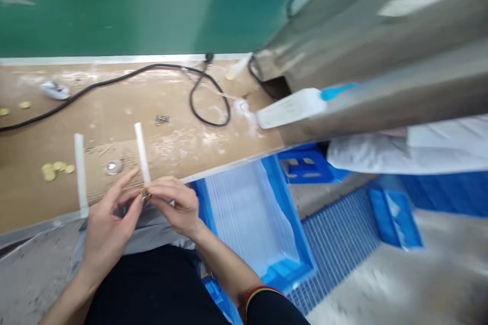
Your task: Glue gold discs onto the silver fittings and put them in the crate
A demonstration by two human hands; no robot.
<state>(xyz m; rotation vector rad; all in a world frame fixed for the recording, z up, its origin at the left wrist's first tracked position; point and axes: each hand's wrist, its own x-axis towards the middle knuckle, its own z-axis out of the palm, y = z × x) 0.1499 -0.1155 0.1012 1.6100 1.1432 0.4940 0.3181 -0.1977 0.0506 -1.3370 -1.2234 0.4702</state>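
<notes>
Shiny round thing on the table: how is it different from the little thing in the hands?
The shiny round thing lies on the table; the little thing is held by the left hand and the right hand. The shiny round thing looks silvery, while the little thing shows some gold and dark bits. Both are smaller than a hand.

The bare left hand [110, 226] and right hand [176, 204] pinch a small gold-and-dark piece [145, 193]. Beyond them, a round, shiny silver disc [114, 166] and a looped, thin black cable [162, 65] lie on the brown worktop [110, 111].
</notes>
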